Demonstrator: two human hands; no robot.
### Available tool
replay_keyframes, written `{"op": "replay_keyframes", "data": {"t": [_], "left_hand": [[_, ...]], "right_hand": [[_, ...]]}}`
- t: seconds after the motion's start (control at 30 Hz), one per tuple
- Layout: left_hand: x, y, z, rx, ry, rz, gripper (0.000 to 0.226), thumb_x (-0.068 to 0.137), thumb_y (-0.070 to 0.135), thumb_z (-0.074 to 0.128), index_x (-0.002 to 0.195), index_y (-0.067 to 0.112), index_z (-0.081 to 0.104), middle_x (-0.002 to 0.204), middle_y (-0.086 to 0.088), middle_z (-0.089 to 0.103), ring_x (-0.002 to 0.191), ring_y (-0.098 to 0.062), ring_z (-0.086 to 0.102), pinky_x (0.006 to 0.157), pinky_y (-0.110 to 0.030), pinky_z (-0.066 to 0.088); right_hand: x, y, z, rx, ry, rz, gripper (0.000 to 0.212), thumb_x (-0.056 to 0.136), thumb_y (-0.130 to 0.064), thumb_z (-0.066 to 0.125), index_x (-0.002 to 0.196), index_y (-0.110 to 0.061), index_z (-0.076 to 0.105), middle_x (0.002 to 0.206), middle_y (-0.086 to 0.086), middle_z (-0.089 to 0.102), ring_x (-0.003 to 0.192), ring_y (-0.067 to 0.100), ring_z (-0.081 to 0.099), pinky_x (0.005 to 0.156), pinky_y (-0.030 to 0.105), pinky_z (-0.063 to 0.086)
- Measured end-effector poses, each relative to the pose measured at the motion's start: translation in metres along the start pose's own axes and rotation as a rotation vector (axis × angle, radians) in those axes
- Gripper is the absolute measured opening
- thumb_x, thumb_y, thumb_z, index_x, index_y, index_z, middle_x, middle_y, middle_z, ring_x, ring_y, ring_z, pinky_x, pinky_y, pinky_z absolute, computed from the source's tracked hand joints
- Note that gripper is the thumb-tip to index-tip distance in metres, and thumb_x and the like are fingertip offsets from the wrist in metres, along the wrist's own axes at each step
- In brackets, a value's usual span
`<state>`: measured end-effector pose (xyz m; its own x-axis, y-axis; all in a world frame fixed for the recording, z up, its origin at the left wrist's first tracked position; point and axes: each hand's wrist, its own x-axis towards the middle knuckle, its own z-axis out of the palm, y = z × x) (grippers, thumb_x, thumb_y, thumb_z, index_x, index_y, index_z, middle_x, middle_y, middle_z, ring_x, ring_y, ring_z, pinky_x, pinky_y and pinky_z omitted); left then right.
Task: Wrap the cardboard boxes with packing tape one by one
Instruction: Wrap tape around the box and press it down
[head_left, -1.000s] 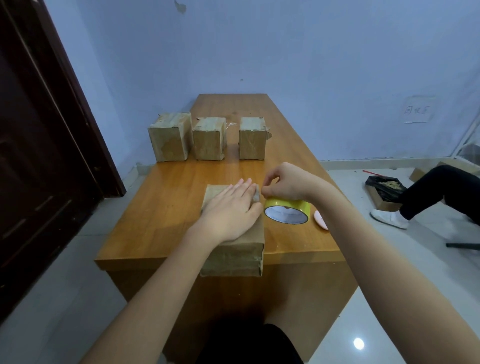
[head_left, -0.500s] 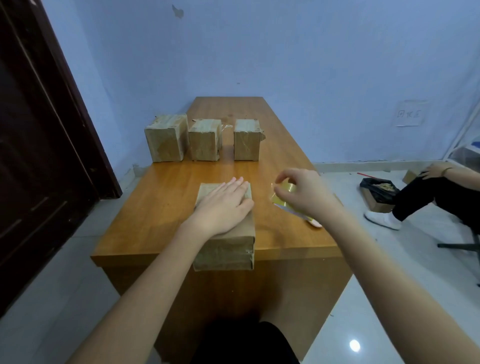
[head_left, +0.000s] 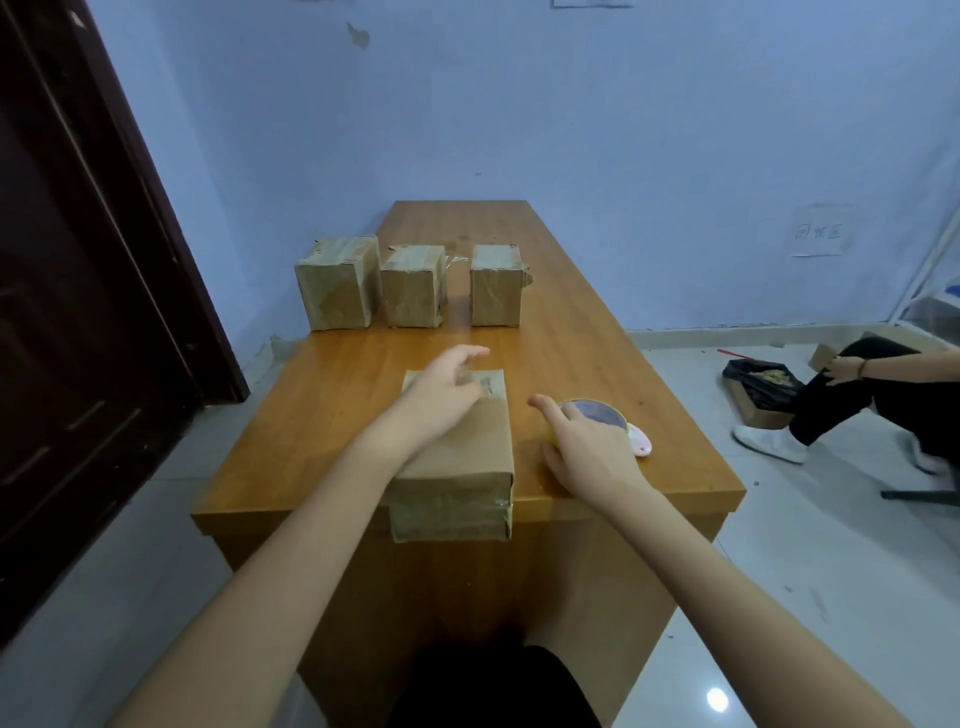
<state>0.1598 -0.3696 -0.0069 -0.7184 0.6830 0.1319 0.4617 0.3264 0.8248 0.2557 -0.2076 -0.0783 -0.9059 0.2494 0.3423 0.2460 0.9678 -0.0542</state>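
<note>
So the box being worked on (head_left: 457, 447) sits at the near edge of the desk (head_left: 322, 415), and its front end looks like it pokes a bit past the edge. Left hand (head_left: 441, 395) is over the far end of its top, fingers loose and reaching forward; it's blurry, so can't tell if it's actually pressing down. Right hand (head_left: 587, 447) is flat-ish with fingers spread, resting on or just over the yellow tape roll (head_left: 592, 415) lying right beside the box, not gripping it. There's a little pink thing (head_left: 640, 441) tucked next to the roll.

Three other boxes (head_left: 415, 286) are lined up further back, well apart from this one.

What I'd worry about: with nothing clearly pinning the box and it hanging near the edge, a nudge could tip it off. Also the loose tape end could stick back onto the roll.
</note>
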Motion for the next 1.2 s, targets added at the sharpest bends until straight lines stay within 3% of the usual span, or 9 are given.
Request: {"op": "replay_keyframes", "data": {"t": [0.23, 0.4, 0.5, 0.6, 0.73, 0.8, 0.87, 1.03, 1.2], "left_hand": [[-0.014, 0.009, -0.034, -0.358, 0.274, 0.007, 0.033, 0.092, -0.002, 0.039, 0.097, 0.018, 0.065, 0.099, 0.002, 0.069, 0.101, -0.008, 0.063, 0.094, -0.026, 0.047], [-0.045, -0.016, -0.045, -0.109, 0.31, -0.115, 0.026, 0.096, 0.017, 0.043, 0.116, 0.023, 0.059, 0.116, 0.008, 0.059, 0.111, -0.009, 0.05, 0.09, -0.024, 0.035], [-0.069, -0.033, -0.035, -0.097, 0.152, -0.213, 0.037, 0.097, 0.035, 0.043, 0.13, 0.02, 0.05, 0.124, 0.009, 0.053, 0.117, -0.009, 0.046, 0.088, -0.022, 0.033], [-0.08, -0.036, -0.023, -0.246, 0.074, -0.238, 0.029, 0.098, 0.044, 0.033, 0.107, 0.034, 0.059, 0.098, 0.026, 0.063, 0.1, 0.007, 0.056, 0.072, -0.009, 0.04], [-0.074, -0.032, -0.028, -0.283, 0.163, -0.181, 0.043, 0.099, 0.046, 0.026, 0.129, 0.028, 0.051, 0.122, 0.013, 0.052, 0.114, 0.002, 0.047, 0.094, -0.019, 0.038], [-0.069, -0.022, -0.034, -0.274, 0.16, -0.105, 0.043, 0.098, 0.048, 0.026, 0.128, 0.031, 0.05, 0.114, 0.02, 0.048, 0.092, 0.024, 0.047, 0.072, -0.001, 0.039], [-0.06, -0.012, -0.039, -0.27, 0.149, -0.112, 0.04, 0.094, 0.054, 0.032, 0.123, 0.032, 0.049, 0.11, 0.019, 0.048, 0.088, 0.021, 0.049, 0.062, -0.007, 0.043], [-0.035, -0.005, -0.033, -0.143, 0.086, -0.123, 0.042, 0.096, 0.053, 0.035, 0.129, 0.027, 0.041, 0.125, 0.01, 0.044, 0.111, -0.005, 0.041, 0.078, -0.021, 0.034], [-0.033, -0.01, -0.033, -0.125, 0.001, -0.071, 0.047, 0.099, 0.048, 0.026, 0.138, 0.03, 0.043, 0.134, 0.017, 0.041, 0.116, 0.003, 0.034, 0.081, -0.011, 0.027]], "right_hand": [[-0.005, -0.012, -0.022, 0.002, 0.151, 0.071, 0.041, 0.098, -0.037, 0.044, 0.132, -0.015, 0.047, 0.124, 0.009, 0.049, 0.108, 0.022, 0.049, 0.086, 0.03, 0.044], [-0.018, -0.035, -0.048, 0.751, 0.058, 0.165, 0.042, 0.099, -0.041, 0.04, 0.134, -0.021, 0.049, 0.125, -0.007, 0.054, 0.089, -0.007, 0.051, 0.073, 0.013, 0.04], [-0.022, -0.046, -0.052, 0.774, -0.061, 0.127, 0.049, 0.096, -0.045, 0.044, 0.139, -0.023, 0.043, 0.127, -0.008, 0.052, 0.091, -0.005, 0.053, 0.074, 0.017, 0.044], [-0.019, -0.052, -0.053, 0.84, -0.118, 0.153, 0.049, 0.095, -0.036, 0.052, 0.14, -0.018, 0.042, 0.125, -0.003, 0.054, 0.091, 0.002, 0.058, 0.074, 0.02, 0.052], [-0.011, -0.051, -0.056, 0.993, -0.153, 0.289, 0.046, 0.094, -0.033, 0.055, 0.136, -0.019, 0.046, 0.112, -0.007, 0.053, 0.084, 0.001, 0.057, 0.061, 0.014, 0.048], [-0.007, -0.052, -0.056, 1.103, -0.187, 0.39, 0.041, 0.094, -0.036, 0.053, 0.132, -0.021, 0.05, 0.104, -0.011, 0.057, 0.081, -0.001, 0.055, 0.055, 0.011, 0.043], [-0.004, -0.057, -0.055, 1.143, -0.21, 0.445, 0.037, 0.095, -0.038, 0.05, 0.126, -0.019, 0.053, 0.093, -0.016, 0.057, 0.078, -0.001, 0.055, 0.051, 0.009, 0.044], [0.006, -0.071, -0.046, 1.1, -0.28, 0.474, 0.047, 0.098, -0.044, 0.038, 0.126, -0.009, 0.052, 0.121, 0.005, 0.056, 0.11, 0.019, 0.053, 0.1, 0.038, 0.043], [0.009, -0.067, -0.044, 1.001, -0.212, 0.438, 0.042, 0.101, -0.033, 0.031, 0.117, -0.004, 0.059, 0.114, 0.011, 0.06, 0.106, 0.022, 0.054, 0.094, 0.037, 0.04]]}}
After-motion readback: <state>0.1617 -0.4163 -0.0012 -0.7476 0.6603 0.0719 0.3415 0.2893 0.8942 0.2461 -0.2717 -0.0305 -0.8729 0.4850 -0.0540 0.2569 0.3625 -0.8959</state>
